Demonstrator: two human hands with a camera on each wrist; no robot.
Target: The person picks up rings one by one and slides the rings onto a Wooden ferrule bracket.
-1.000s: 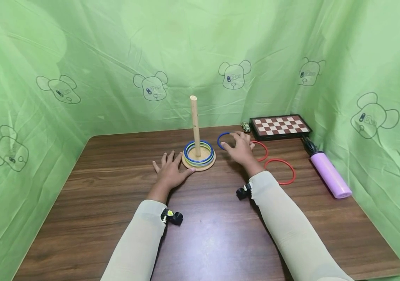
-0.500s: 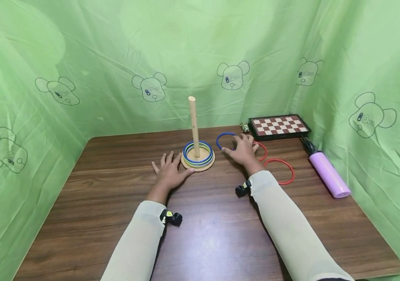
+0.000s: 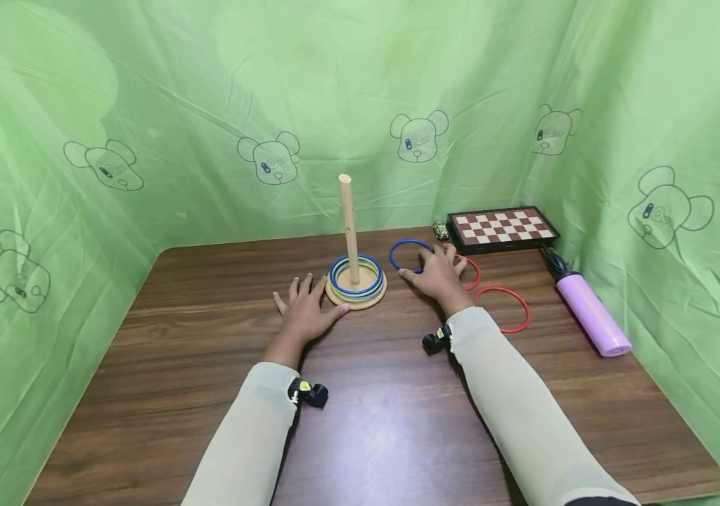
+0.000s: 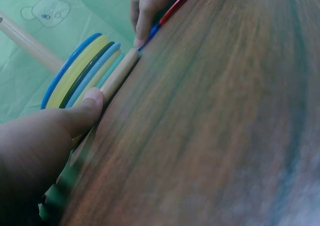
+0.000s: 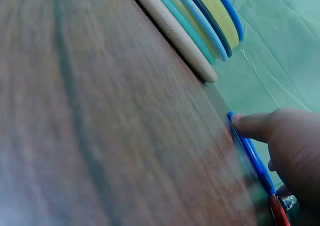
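Note:
My left hand (image 3: 305,314) lies spread on the table, its thumb at the near rim of a round wooden base (image 3: 366,303). From the base rises an upright wooden peg (image 3: 350,225). Stacked around it are several blue, yellow and teal rings (image 4: 82,68), a blue one uppermost. To the right, a loose blue ring (image 3: 406,242) lies low at the tabletop. My right hand (image 3: 439,274) reaches over it, fingers loosely bent and apart from the thumb. In the right wrist view the thumb (image 5: 255,126) touches that ring's edge. The hand covers part of the ring.
Two red rings, one partly behind my right hand (image 3: 475,267) and one nearer (image 3: 527,309), lie on the brown table (image 3: 208,414). A checkered board (image 3: 505,226), a small toy car (image 3: 440,230) and a purple pump (image 3: 593,313) stand farther right. Green curtain (image 3: 195,105) surrounds the table.
My right hand has shifted slightly right and nearer over the blue ring, showing more of the ring's far edge. My left hand, the stacked rings and the peg stay in place.

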